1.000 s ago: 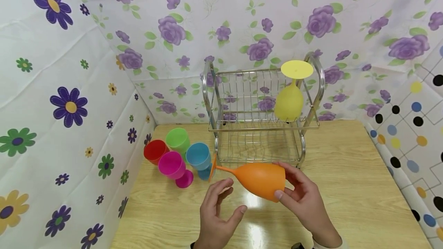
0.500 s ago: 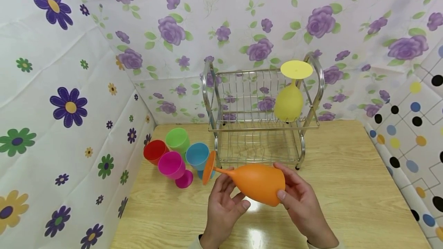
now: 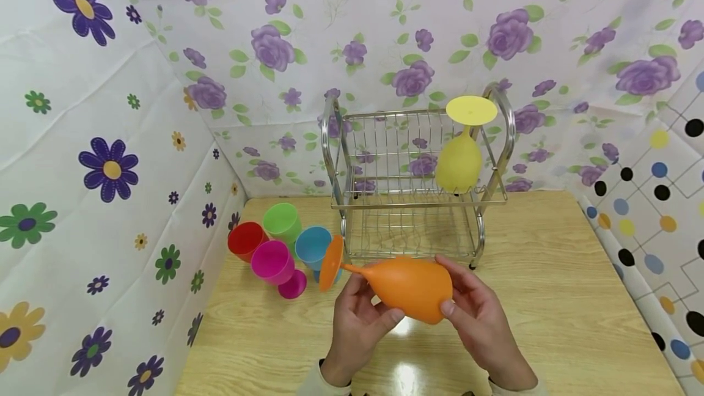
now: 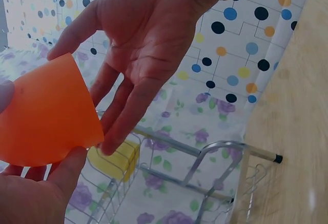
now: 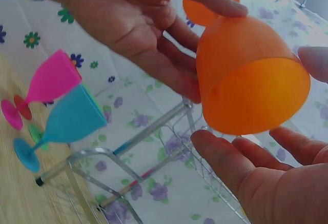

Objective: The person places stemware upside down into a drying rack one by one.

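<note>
An orange goblet (image 3: 409,289) lies sideways in the air above the table, its foot to the left and its mouth to the right. My right hand (image 3: 486,326) grips the bowl by its rim, thumb on the near side. Around the bowl's narrow end, close to the stem, my left hand (image 3: 360,329) curls its fingers and thumb. The right wrist view looks into the hollow orange bowl (image 5: 261,98). Just behind the orange foot stands a blue goblet (image 3: 313,248), partly hidden by it.
Upright at left stand magenta (image 3: 273,263), red (image 3: 247,241) and green (image 3: 283,223) goblets. Behind the hands is a two-tier metal dish rack (image 3: 404,205). A yellow goblet (image 3: 459,164) stands upside down on its upper tier, at right. Patterned cloth (image 3: 412,78) surrounds the wooden table (image 3: 555,298).
My left hand has moved up and right from beside the orange goblet and taken hold near its stem. The goblet's foot has turned slightly toward the viewer. The right hand keeps its grip.
</note>
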Available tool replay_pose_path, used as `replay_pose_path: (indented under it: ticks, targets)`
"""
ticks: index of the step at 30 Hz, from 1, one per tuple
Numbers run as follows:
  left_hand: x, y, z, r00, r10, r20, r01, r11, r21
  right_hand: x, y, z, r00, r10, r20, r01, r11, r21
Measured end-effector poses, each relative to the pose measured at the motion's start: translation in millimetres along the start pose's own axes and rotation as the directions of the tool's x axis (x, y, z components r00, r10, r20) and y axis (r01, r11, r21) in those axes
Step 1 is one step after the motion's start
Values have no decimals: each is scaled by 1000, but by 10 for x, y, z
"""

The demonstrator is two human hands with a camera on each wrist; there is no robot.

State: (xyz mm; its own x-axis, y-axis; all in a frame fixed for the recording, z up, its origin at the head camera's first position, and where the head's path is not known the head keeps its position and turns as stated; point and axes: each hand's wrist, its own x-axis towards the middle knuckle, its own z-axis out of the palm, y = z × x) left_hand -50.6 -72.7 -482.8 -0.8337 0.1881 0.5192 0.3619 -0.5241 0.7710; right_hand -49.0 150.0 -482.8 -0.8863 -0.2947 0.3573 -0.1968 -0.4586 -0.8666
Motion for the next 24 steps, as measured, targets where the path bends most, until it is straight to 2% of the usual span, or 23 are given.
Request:
replay_pose_path:
  ticks: [3, 10, 14, 19, 24]
  targets:
    - [64, 25, -36, 1000, 7, -7, -7, 999, 47, 30, -19, -51, 999, -26, -26, 23, 995, -102]
    - [247, 132, -159, 999, -13, -41, 18, 992, 127, 74, -67, -171, 997, 17, -82, -33, 981, -192]
    - [416, 210, -211, 999, -16, -50, 25, 983, 183, 97, -70, -229, 990, 31, -137, -67, 961, -267]
    - [666, 312, -262, 998, -30, -64, 46, 963, 267, 136, -42, -302, 971, 43, -234, -130, 921, -368]
    - [918, 396, -258, 994, -66, -85, 92, 933, 348, 168, -11, -422, 945, 78, -318, -229, 853, -470]
